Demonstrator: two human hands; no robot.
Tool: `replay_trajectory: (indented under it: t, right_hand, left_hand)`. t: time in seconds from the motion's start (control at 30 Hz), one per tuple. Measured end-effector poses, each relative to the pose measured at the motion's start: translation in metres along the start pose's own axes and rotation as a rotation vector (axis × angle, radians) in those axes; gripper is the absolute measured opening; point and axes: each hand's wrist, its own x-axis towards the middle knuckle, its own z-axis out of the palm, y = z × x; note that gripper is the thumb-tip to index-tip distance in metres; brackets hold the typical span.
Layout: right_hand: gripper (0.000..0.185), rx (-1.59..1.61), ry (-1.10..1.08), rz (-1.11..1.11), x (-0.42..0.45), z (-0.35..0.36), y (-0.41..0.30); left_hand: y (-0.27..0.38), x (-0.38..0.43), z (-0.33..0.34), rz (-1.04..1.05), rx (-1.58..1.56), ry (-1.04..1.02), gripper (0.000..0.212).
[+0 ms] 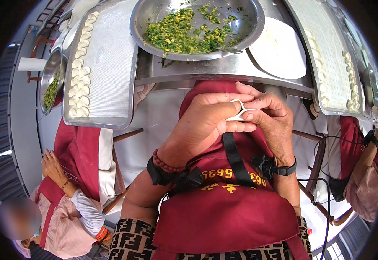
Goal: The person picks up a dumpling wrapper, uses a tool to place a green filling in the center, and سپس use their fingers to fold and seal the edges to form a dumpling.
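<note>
Between my two hands is a folded dumpling wrapper point(237, 115) with a dark bit of filling showing in its opening. My left hand point(205, 117) cradles it from the left, the thumb pressing at the opening. From the right, my right hand point(270, 112) pinches the wrapper's edge between thumb and fingers. Both hands are above my lap, in front of the table edge. Just beyond them stands a wide steel bowl point(197, 56) of chopped green and yellow filling point(182, 32). A metal utensil handle point(231, 50) lies at the bowl's near rim.
Right of the bowl lies a stack of white wrappers point(278, 52). A left tray point(111, 65) and a right tray point(328, 42) hold rows of dumplings. Another filling bowl point(50, 84) stands far left. Co-workers sit on both sides; a cable point(328, 195) hangs at my right.
</note>
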Motion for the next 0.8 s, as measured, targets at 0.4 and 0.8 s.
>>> replay_trajectory:
  t: [0.4,0.8]
  right_hand:
    - [0.021,-0.240,-0.021,-0.023,-0.003,0.001,-0.009]
    - [0.014,-0.023,0.090,-0.029,-0.002,0.015,-0.003]
  left_hand:
    - [0.007,-0.002,-0.001,-0.041,0.085,-0.091,0.029]
    - [-0.035,0.014,-0.018,-0.016,-0.658,-0.142,0.041]
